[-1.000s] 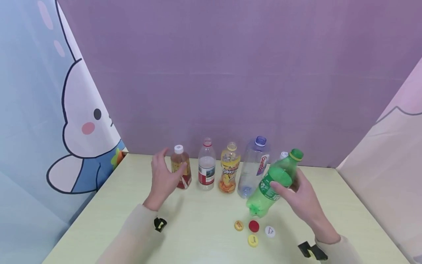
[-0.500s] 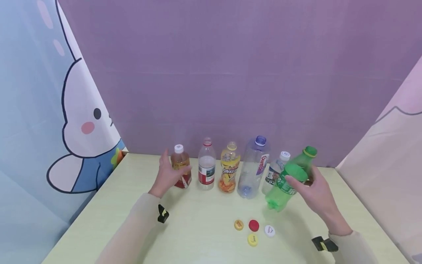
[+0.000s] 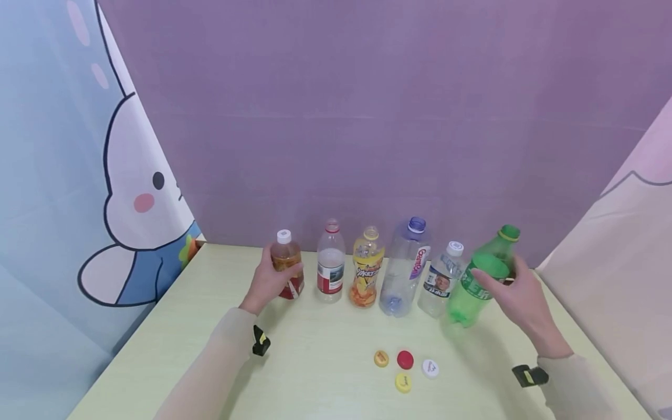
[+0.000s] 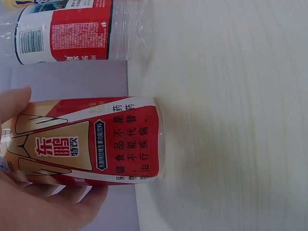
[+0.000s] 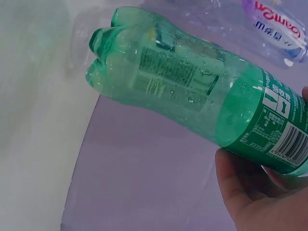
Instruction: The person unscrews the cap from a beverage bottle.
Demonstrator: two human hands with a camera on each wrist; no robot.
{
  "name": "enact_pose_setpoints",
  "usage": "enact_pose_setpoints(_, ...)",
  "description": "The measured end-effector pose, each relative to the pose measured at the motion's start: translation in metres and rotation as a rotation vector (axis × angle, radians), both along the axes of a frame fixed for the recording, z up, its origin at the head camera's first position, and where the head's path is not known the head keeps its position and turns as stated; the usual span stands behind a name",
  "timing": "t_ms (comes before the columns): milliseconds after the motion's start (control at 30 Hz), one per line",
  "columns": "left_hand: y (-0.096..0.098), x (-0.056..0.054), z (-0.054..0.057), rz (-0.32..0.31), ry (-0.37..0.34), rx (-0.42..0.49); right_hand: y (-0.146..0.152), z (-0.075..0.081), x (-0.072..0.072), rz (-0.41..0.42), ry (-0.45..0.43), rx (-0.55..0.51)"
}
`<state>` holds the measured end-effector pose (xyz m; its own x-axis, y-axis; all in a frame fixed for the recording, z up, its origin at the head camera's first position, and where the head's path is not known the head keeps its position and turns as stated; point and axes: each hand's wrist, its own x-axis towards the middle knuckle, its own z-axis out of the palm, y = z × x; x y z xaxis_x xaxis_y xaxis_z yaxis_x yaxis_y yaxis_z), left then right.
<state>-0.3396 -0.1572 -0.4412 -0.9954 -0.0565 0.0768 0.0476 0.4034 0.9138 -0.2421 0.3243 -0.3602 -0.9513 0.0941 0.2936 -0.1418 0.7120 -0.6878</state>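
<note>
In the head view my left hand (image 3: 269, 284) holds a drink bottle (image 3: 286, 256) with a white cap, which stands upright at the left end of a row of bottles. Its red and gold label (image 4: 86, 142) fills the left wrist view, with thumb and fingers on opposite sides. My right hand (image 3: 525, 294) grips a green soda bottle (image 3: 475, 286) with a green cap around its label. That bottle leans with its top to the right; whether its base touches the table I cannot tell. Close up, its ridged base (image 5: 115, 48) shows in the right wrist view.
Between the hands stand a red-labelled bottle (image 3: 331, 265), a yellow-labelled bottle (image 3: 366, 268), a tall clear bottle (image 3: 401, 274) and a white-capped bottle (image 3: 440, 286). Several loose caps, including a red cap (image 3: 405, 359), lie on the table (image 3: 315, 373). A purple cloth (image 3: 367, 116) hangs behind.
My right hand has carried the green soda bottle rightward, past the white-capped bottle, and it leans less. My left hand has closed in around the red and gold drink bottle.
</note>
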Motion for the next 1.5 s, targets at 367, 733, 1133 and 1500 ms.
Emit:
enact_pose_setpoints(367,0.001,0.001,0.000,-0.011,-0.011,-0.005,0.024,-0.010,-0.024,-0.058,-0.052,-0.003)
enact_pose_setpoints(733,0.003,0.003,-0.002,-0.014,-0.016,-0.020,0.031,-0.026,-0.040,-0.077,-0.061,-0.011)
enact_pose_setpoints(1133,0.003,0.003,-0.001,-0.015,-0.020,-0.028,0.030,-0.034,-0.041,-0.075,-0.140,-0.031)
enact_pose_setpoints(1500,0.002,0.001,-0.004,0.019,-0.001,-0.025,0.032,-0.035,-0.038,-0.045,-0.146,-0.037)
